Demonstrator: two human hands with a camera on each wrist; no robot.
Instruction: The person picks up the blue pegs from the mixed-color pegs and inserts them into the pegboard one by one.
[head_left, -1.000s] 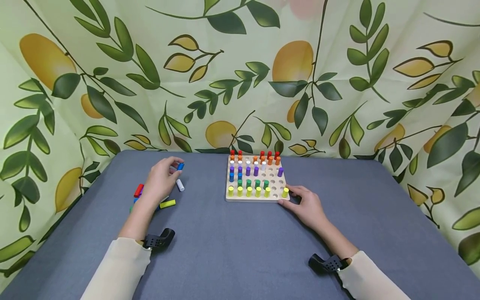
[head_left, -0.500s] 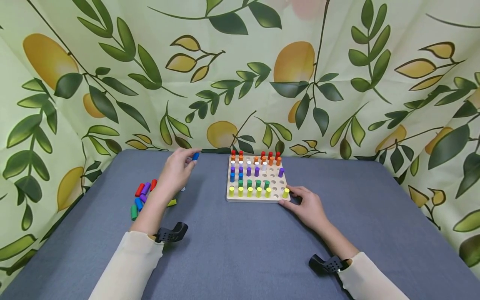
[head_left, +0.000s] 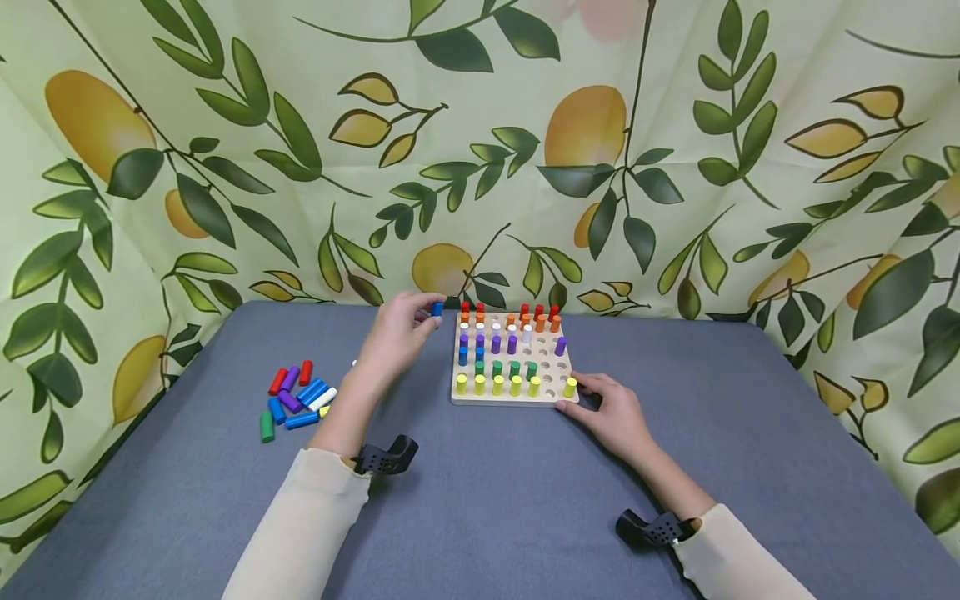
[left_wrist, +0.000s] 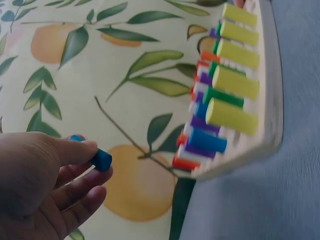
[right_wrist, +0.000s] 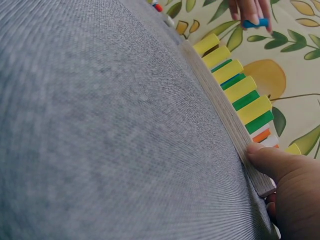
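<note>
My left hand [head_left: 393, 337] pinches a blue peg [left_wrist: 102, 160] between thumb and fingertips. It is raised off the table, just left of the wooden pegboard [head_left: 510, 401]. Upright pegs stand in the board in coloured rows: red, orange, white, purple, blue, green and, nearest me, yellow pegs [head_left: 498, 385]. Some holes on the right side have no peg. At the board's near right corner, my right hand [head_left: 618, 417] holds the edge, with the thumb on the front side, as the right wrist view also shows.
Loose pegs in several colours lie in a pile on the left of the grey table [head_left: 510, 500], among them a green peg [head_left: 267, 427] and a red peg [head_left: 278, 382]. My left forearm partly covers the pile. A leaf-patterned cloth [head_left: 480, 167] hangs behind the table.
My left hand has carried the blue peg from above the loose pile rightward and slightly away, up to the board's left side. My right hand has stayed at the board's corner.
</note>
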